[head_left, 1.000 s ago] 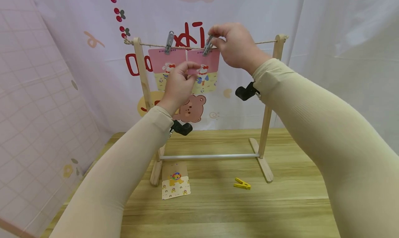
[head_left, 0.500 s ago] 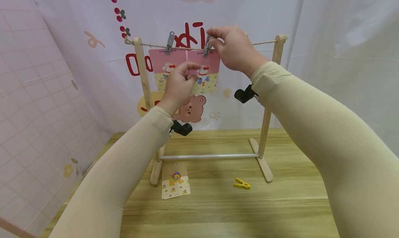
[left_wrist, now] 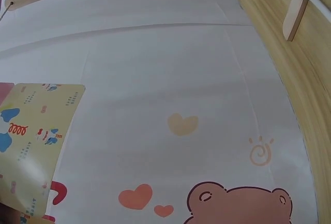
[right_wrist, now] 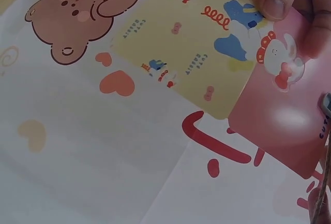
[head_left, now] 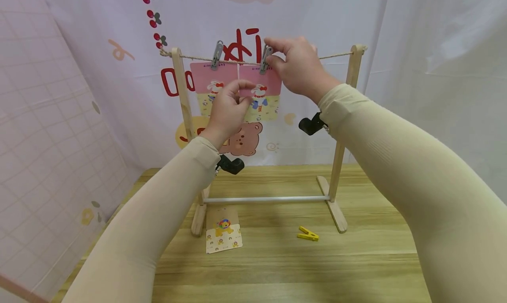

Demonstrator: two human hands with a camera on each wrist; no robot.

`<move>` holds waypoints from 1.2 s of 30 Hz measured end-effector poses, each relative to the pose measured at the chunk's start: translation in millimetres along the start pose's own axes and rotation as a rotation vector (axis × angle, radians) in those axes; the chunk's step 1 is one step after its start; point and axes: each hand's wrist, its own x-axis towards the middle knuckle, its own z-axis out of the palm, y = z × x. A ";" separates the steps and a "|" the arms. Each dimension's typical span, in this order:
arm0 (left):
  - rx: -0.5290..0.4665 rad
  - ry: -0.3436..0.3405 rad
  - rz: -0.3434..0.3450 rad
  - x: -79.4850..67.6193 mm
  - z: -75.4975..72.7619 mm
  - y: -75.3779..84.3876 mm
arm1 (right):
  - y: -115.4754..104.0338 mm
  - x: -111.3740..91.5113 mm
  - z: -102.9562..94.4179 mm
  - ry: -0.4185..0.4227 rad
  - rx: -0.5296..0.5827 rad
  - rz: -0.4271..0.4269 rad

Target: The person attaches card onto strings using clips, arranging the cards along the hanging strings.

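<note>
My right hand [head_left: 303, 65] pinches the handles of a grey clothespin [head_left: 264, 65] on the rope, at the top edge of the right-hand pink and yellow rabbit card [head_left: 271, 79]. My left hand [head_left: 229, 109] is in front of this card near its left edge, with thumb and index finger apart. In the right wrist view its fingers [right_wrist: 275, 5] overlap the front of the card [right_wrist: 279, 125]. A second grey clothespin [head_left: 216, 56] fixes a matching card [head_left: 206, 74] to the rope on the left. From the left wrist, only a card corner [left_wrist: 44, 131] shows.
A wooden stand [head_left: 181, 87] carries the rope [head_left: 336, 54], with a white crossbar [head_left: 265, 199] low down. A lion card [head_left: 223, 241] and a yellow clothespin [head_left: 308, 234] lie on the wooden table [head_left: 277, 272]. A printed cloth [head_left: 428, 87] hangs behind.
The right hand has come down slightly, and the right clothespin has tilted to a more upright angle. The left hand has stayed nearly in place.
</note>
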 end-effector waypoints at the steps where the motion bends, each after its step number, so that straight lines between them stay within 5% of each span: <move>1: -0.002 -0.001 0.000 0.0 -0.2 -0.1 | 0.0 -0.1 0.2 0.004 -0.002 0.001; 20: 0.019 0.023 0.010 -5.6 -4.2 -2.0 | 14.3 -26.0 5.7 0.169 -0.100 -0.111; 36: 0.026 0.015 -0.023 -18.8 -15.1 -7.1 | 38.7 -70.5 21.2 0.270 -0.033 -0.303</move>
